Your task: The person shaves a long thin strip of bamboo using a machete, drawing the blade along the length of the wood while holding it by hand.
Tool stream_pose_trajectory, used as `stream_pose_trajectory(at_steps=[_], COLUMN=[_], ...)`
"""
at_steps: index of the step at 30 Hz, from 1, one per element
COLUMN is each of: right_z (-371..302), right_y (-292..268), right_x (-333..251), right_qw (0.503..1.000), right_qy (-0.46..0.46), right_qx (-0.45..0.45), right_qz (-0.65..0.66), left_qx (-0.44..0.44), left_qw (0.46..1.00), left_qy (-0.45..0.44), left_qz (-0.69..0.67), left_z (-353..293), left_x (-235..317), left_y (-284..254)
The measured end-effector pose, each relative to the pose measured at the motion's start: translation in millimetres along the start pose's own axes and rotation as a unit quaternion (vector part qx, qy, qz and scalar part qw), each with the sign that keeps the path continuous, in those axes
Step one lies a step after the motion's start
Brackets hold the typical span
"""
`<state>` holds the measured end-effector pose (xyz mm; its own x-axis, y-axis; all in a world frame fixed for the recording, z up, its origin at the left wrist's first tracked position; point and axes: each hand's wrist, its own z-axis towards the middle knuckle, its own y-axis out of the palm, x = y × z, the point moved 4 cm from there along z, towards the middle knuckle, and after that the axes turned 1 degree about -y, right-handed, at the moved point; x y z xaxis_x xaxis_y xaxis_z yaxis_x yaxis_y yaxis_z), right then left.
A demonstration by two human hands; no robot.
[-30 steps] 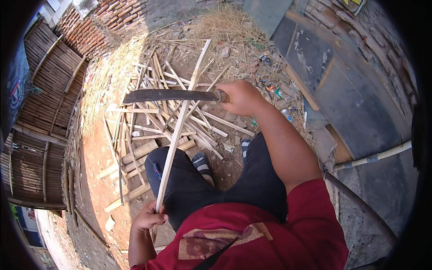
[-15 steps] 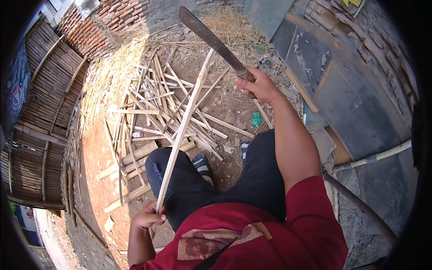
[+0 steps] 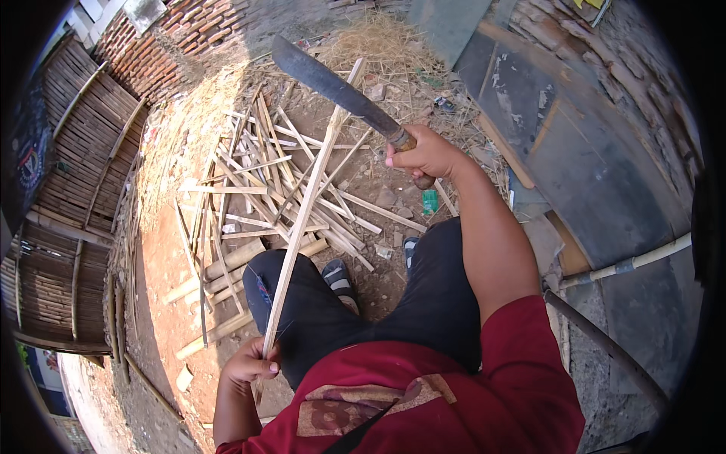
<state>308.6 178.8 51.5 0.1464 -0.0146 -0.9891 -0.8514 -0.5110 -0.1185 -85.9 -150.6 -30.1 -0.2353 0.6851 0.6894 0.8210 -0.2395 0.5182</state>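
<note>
My right hand (image 3: 425, 153) is wrapped round the wooden handle of a machete (image 3: 333, 85), whose dark blade points up and to the left. The blade crosses the upper part of a long, pale bamboo strip (image 3: 301, 219); whether they touch I cannot tell. Low at the left, my left hand (image 3: 251, 361) grips the strip's near end, and the strip slants up past my left knee. Beyond my knees lies a loose heap of split bamboo strips (image 3: 265, 170) on the dirt.
Thicker bamboo poles (image 3: 223, 333) lie beside my left knee. A bamboo slat panel (image 3: 83, 144) stands at the left. Dark boards (image 3: 597, 166) lean along the right, with a pale pole (image 3: 643, 261) across them. A brick wall (image 3: 178, 38) and dry straw (image 3: 386, 45) are at the back.
The machete has come down and left, its blade now lying across the upper part of the strip. My right hand has lowered slightly. The left hand stays in place.
</note>
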Motion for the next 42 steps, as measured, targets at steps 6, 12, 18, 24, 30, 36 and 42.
stream_pose_trajectory(at_steps=[6, 12, 18, 24, 30, 36, 42], right_z=[-6.0, -1.8, 2.4, 0.9, 2.8, 8.2, -2.3], right_y=[11.9, 12.4, 21.6, 31.9, 38.9, 27.8, 45.2], right_x=[-10.9, -0.3, -6.4, -14.6, -17.6, -12.5, -18.9], right_qw=[0.998, 0.998, 0.991, 0.981, 0.941, 0.901, 0.863], right_qy=[0.014, 0.058, -0.027, -0.026, -0.089, -0.194, -0.245], right_qx=[-0.045, -0.037, -0.047, -0.030, -0.019, 0.106, 0.094], right_qz=[-0.041, 0.009, -0.121, -0.192, -0.327, -0.373, -0.432], left_qx=[0.009, -0.026, -0.001, 0.106, 0.189, 0.307, 0.397], left_qw=[1.000, 0.999, 0.999, 0.993, 0.965, 0.875, 0.731], left_qy=[0.001, 0.011, 0.022, 0.035, 0.072, 0.181, 0.177], left_qz=[-0.021, -0.044, -0.024, 0.047, 0.169, 0.328, 0.526], left_z=[-3.8, 0.1, 1.6, 22.6, 51.1, 87.1, 98.2], left_x=[0.5, 2.4, 5.7, 28.6, 64.7, 88.9, 117.2], left_y=[1.0, 10.2, 7.7, 29.7, 54.1, 66.3, 87.3])
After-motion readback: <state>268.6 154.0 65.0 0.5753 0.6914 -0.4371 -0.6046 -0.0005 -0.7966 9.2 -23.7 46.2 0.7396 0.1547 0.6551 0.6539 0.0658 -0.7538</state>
